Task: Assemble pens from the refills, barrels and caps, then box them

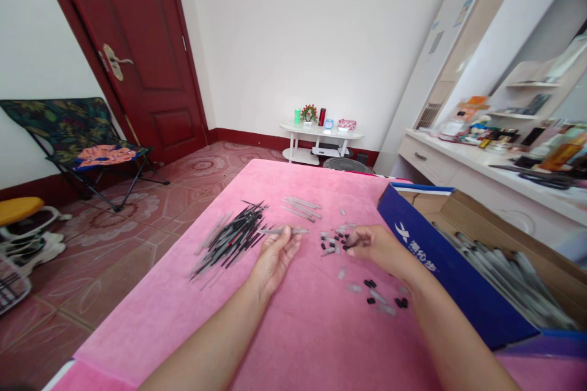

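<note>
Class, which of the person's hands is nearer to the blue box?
Right. The right hand is at the small black pieces, just left of the blue box; the left hand is farther left, holding a pale tube.

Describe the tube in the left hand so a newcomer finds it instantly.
Find the pink-covered table. Between its pile of dark sticks and the scattered small black pieces, the left hand pinches a slim grey tube crosswise. Unlike the similar tubes resting just beyond it, this one is held.
</note>
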A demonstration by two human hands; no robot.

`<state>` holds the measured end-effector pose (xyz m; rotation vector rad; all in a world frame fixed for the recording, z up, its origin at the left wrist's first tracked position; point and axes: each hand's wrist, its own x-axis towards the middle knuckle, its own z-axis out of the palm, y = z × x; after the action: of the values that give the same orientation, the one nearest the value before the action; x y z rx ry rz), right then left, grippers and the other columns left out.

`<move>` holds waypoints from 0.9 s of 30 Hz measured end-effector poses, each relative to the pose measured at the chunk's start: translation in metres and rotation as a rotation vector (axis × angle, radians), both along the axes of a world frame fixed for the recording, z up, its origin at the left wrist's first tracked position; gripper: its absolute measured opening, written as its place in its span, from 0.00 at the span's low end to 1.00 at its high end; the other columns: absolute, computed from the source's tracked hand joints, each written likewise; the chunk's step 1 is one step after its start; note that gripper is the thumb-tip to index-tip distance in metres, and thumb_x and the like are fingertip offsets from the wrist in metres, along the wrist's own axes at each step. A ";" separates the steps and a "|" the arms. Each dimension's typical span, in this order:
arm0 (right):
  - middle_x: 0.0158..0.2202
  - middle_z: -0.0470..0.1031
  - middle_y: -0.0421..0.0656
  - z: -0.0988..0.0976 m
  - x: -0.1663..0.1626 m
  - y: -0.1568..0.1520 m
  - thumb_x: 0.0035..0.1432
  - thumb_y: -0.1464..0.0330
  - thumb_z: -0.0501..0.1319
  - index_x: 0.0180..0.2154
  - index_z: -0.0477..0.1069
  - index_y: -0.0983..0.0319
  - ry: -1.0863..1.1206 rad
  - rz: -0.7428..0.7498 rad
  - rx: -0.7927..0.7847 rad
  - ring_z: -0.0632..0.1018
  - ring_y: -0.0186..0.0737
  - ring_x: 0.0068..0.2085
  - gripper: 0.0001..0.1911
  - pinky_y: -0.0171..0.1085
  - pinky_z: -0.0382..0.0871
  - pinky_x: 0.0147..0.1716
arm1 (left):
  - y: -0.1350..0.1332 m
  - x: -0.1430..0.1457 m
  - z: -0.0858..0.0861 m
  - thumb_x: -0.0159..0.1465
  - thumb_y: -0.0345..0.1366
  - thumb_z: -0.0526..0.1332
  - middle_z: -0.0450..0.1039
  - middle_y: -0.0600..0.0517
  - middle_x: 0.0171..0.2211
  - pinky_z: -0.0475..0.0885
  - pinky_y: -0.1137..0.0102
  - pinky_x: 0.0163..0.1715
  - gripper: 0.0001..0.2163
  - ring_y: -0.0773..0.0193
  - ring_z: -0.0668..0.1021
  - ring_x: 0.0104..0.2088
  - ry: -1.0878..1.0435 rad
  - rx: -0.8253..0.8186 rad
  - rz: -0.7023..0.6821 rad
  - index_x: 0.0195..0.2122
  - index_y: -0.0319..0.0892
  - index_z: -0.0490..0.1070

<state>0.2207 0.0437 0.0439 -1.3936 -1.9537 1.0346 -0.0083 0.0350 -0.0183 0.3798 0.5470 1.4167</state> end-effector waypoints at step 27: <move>0.27 0.73 0.41 -0.026 -0.055 -0.006 0.40 0.64 0.66 0.32 0.71 0.63 0.690 -0.170 -0.168 0.74 0.35 0.28 0.14 0.35 0.70 0.29 | -0.006 0.003 0.006 0.52 0.31 0.64 0.76 0.49 0.30 0.72 0.74 0.33 0.06 0.67 0.77 0.31 0.032 0.027 -0.038 0.30 0.36 0.71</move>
<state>0.1652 0.0379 0.0176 -1.0585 -1.2504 1.3887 -0.0048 0.0290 -0.0119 0.4328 0.5442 1.3847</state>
